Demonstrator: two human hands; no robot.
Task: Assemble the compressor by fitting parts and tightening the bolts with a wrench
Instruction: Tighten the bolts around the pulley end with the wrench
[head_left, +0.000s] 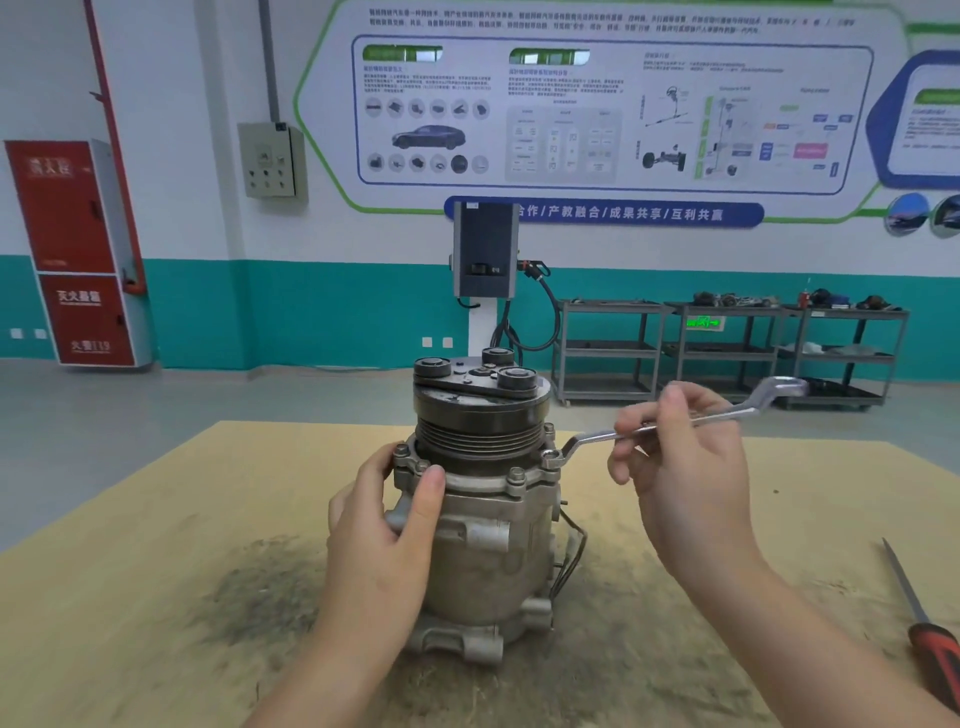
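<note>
- Compressor (483, 525): stood upright near the middle of the desk (130, 545), pulley end uppermost; a grooved black pulley (480, 421) is seen above a bolted flange.
- Clutch plate (480, 376): seated on top of the pulley, with three round black discs on its face.
- Flange bolts (517, 474): several hex heads are seen around the rim of the flange, below the pulley.
- Left hand (384, 535): wrapped around the left side of the compressor body, thumb pressed against the front of the flange, fingers curled behind the housing.
- Wrench (670, 423): an offset ring spanner, held roughly level to the right of the compressor; its near ring is placed at a bolt on the right edge of the flange, its far ring raised in the air.
- Right hand (685, 457): pinched around the middle of the wrench shaft, between thumb and fingertips.
- Wire (571, 551): a thin dark lead is looped down the right side of the housing.
- Screwdriver (919, 618): laid on the desk at the far right, red and black handle nearest the viewer, well apart from the compressor.
- Desk surface: tan board, marked with dark grime around the compressor base.
</note>
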